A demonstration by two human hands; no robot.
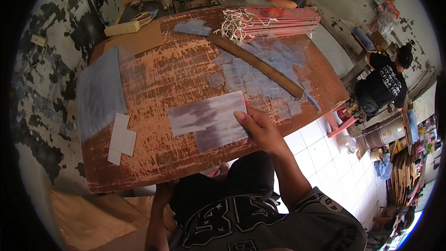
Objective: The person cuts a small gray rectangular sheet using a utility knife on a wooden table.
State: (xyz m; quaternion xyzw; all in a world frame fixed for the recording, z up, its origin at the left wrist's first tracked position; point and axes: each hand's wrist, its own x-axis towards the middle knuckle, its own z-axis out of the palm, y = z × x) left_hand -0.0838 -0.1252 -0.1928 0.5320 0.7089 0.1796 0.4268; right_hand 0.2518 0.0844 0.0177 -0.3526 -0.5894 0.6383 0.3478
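Right hand [260,128] pinches the clear plastic sheet [209,118] flat on the worktop [162,158] — mid-sorting; left hand's grip unseen — next likely needs careful lifting.

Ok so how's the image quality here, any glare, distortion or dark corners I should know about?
Head view: strong fisheye bend, so the worn table edges curve; black vignette fills the corners. Daylight is bright and even, with a washed-out patch on the white floor tiles. The clear plastic sheet under the right hand shows dull sheen. The left hand, below the table edge, is in shade.
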